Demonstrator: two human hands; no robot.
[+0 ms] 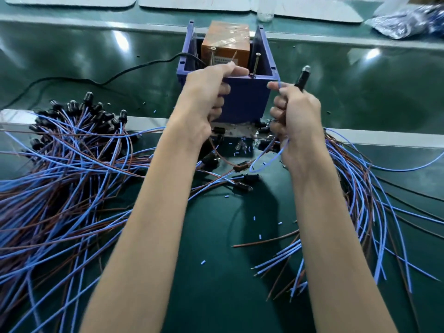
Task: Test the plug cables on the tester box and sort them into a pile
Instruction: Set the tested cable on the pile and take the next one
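The blue tester box (pixel 245 97) stands at the middle, open on top, with an orange block (pixel 225 44) inside and two upright screws (pixel 256 61) at its front. My left hand (pixel 206 97) pinches a thin brown wire end (pixel 234 56) above the box's front edge. My right hand (pixel 295 116) grips a black plug cable (pixel 303 76) with a clear tip and pinches its blue wire (pixel 278 150) just right of the box. A large pile of plug cables (pixel 72 150) lies to the left. Another bundle of blue and brown cables (pixel 355 200) lies to the right.
A black power cord (pixel 101 79) runs left from the box across the green bench. Several loose plugs (pixel 242 179) and bits of blue insulation lie below the box. A clear bottle (pixel 265 10), white mats (pixel 192 3) and a plastic bag (pixel 408 20) sit at the back.
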